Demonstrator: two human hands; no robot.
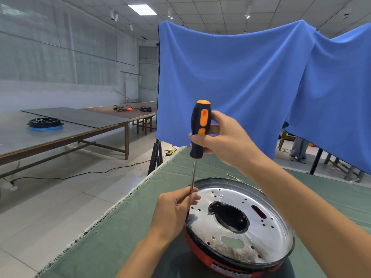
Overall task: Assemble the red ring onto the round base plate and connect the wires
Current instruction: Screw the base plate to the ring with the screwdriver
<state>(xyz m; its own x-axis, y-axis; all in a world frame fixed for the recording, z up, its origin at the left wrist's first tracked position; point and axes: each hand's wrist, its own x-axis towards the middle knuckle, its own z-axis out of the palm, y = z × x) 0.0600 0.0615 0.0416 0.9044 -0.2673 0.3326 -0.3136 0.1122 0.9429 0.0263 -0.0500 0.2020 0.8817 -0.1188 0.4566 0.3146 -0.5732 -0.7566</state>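
A silver round base plate (239, 235) with a dark centre hole lies on the red ring (202, 252), on the green table cloth (120, 237). A screwdriver (198, 129) with a black and orange handle stands upright over the plate's left rim. My right hand (224, 137) grips the handle. My left hand (176, 207) pinches the lower metal shaft near the tip. The tip itself is hidden behind my fingers. Thin yellow wires (234, 177) lie on the cloth beyond the plate.
A blue cloth (251, 87) hangs behind the table. To the left stand long tables (60, 129), one with a black and blue ring unit (45, 124). A cable (80, 174) runs over the floor. A person's legs (299, 149) show at the far right.
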